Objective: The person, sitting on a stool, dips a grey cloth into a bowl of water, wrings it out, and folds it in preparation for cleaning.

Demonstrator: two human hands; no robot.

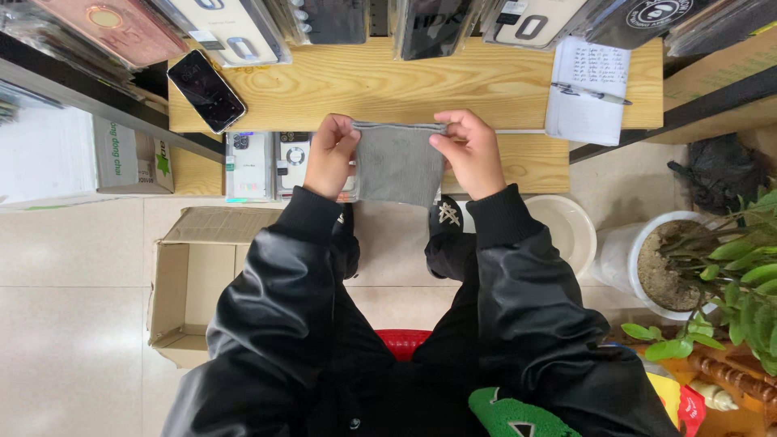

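Observation:
A small grey cloth hangs spread out between my two hands, above the front edge of a wooden counter. My left hand pinches its top left corner. Its top right corner is pinched by my right hand. Both arms wear black jacket sleeves. Below the cloth I see my black shoes on the tiled floor.
A black phone lies on the counter's left; a notepad with a pen lies at its right. Packaged phone cases sit on a lower shelf. An open cardboard box stands left, a potted plant right, a red stool beneath me.

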